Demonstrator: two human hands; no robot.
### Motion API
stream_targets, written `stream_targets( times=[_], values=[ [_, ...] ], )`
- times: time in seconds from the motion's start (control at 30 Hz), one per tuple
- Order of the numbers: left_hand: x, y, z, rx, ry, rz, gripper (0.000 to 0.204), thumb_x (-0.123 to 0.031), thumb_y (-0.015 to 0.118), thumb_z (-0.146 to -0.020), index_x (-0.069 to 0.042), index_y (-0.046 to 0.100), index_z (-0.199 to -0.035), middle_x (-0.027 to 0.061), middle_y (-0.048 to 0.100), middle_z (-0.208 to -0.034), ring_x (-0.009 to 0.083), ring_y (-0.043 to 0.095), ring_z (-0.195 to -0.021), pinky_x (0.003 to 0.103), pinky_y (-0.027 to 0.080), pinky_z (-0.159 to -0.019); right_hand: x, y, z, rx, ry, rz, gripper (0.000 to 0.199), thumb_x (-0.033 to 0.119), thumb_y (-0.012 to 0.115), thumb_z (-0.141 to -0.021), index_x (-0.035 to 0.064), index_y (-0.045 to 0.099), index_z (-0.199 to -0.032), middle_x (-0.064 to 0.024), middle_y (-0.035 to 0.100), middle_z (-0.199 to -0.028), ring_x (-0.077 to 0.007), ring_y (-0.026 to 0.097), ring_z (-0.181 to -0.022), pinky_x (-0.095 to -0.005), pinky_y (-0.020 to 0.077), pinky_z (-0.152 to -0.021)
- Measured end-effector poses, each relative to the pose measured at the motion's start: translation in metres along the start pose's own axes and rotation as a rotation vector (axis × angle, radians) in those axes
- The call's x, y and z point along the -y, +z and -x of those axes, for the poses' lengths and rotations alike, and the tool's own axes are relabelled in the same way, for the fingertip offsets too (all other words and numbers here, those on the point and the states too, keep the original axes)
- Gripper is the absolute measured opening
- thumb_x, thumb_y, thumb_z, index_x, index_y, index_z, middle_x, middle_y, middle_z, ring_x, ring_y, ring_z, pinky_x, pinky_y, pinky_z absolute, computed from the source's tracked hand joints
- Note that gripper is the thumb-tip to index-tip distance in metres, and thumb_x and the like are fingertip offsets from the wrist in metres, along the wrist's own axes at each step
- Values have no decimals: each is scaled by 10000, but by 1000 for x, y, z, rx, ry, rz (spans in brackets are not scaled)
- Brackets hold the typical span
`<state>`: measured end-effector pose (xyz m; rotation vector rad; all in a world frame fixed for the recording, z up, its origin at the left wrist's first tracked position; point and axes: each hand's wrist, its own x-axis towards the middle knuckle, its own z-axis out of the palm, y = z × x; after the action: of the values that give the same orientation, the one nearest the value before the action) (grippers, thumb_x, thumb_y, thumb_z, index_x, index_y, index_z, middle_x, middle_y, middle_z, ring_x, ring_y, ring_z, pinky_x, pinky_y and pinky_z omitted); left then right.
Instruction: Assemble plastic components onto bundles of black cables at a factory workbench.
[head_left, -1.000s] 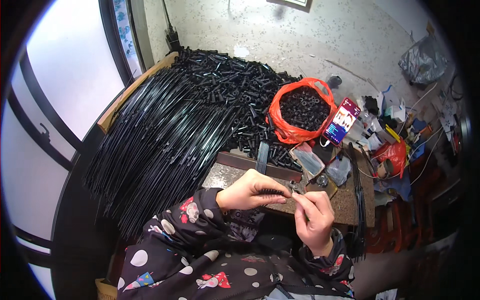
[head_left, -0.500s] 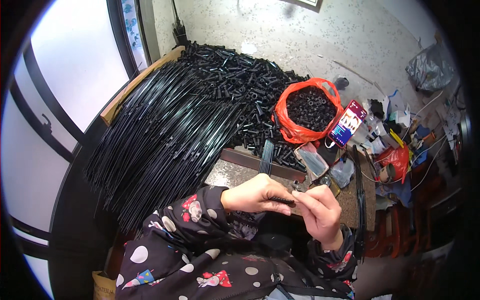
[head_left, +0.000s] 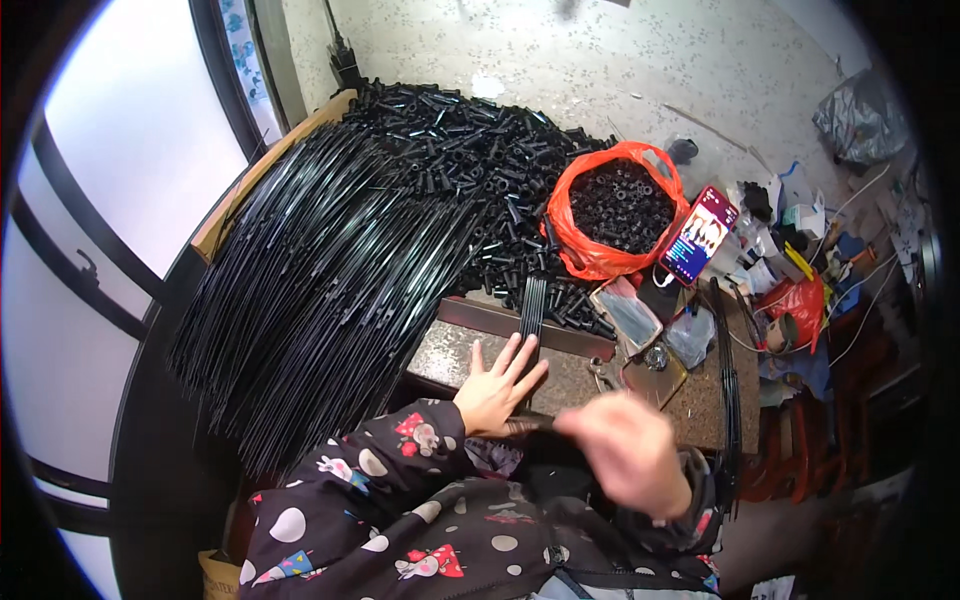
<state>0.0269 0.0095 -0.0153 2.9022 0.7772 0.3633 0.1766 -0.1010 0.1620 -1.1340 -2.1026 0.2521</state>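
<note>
Black rods and tubes at a workbench, clock positions read from the middle of the view. The large sheaf of thin black rods (head_left: 320, 290) fans out at 9 o'clock. At 12 o'clock lies the heap of short black tubes (head_left: 450, 150), and at 2 o'clock an orange-red plastic bag (head_left: 575, 250), open at the top, filled with small black ring-ended pieces (head_left: 620, 210). The speckled benchtop (head_left: 440, 355) shows at 7 o'clock. Between 4 and 5 o'clock the right hand (head_left: 630, 450) is blurred, its fingers apparently curled; whether they grip anything cannot be told. At 6 o'clock the left hand (head_left: 490, 392) is splayed, fingers wide apart, its tips resting on the near part of the row of thin black rods (head_left: 534, 305). A brown metal bar (head_left: 475, 313) crosses just beyond that hand, and a lit smartphone (head_left: 700, 235) leans between 2 and 3 o'clock. The row itself, smallest here, lies side by side across the bar, just right of centre. The step in hand appears to be steadying this row; the next move would call for light, even fingertip pressure, keeping the rods parallel.
</note>
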Motion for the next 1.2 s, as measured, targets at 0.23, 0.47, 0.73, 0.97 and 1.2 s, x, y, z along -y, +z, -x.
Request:
stream_targets(
  times=[0.23,0.47,0.73,0.97,1.2],
  values=[
    [6,-8,13,133,168,-114,899,-453,617,-619,16,306,-1320,243,202,-1406,366,168,-1325,590,246,-969,-65,28,-25,210,82,-372,108,113,636,-765,22,658,-818,-100,649,-789,-215,623,-696,-303,485,-628],
    [0,-1,40,12,166,-56,730,-312,528,-716,-27,297,-1347,221,229,-1411,330,232,-1316,485,213,-1027,-229,30,33,-192,447,695,82,66,650,-675,25,634,-744,-94,536,-765,-285,507,-786,-369,435,-698],
    [5,-7,40,88,148,16,716,-255,507,-719,7,281,-1346,203,220,-1423,307,215,-1328,440,195,-1043,-213,36,17,-384,325,618,73,45,623,-708,-4,589,-750,-113,525,-769,-282,496,-757,-364,421,-664],
    [4,-1,39,141,164,-93,875,-462,589,-675,-9,272,-1353,191,195,-1433,289,177,-1342,437,172,-1056,-151,131,11,-369,1169,-1415,337,320,413,-929,20,480,-1068,-146,591,-939,-235,608,-802,-331,507,-726],
    [6,-16,38,146,116,172,848,-344,592,-644,-8,271,-1354,198,211,-1427,304,201,-1332,444,172,-1051,-179,58,-28,-694,312,448,275,91,547,-846,-15,535,-1100,-145,581,-1088,-272,561,-958,-355,429,-848]
  ],
)
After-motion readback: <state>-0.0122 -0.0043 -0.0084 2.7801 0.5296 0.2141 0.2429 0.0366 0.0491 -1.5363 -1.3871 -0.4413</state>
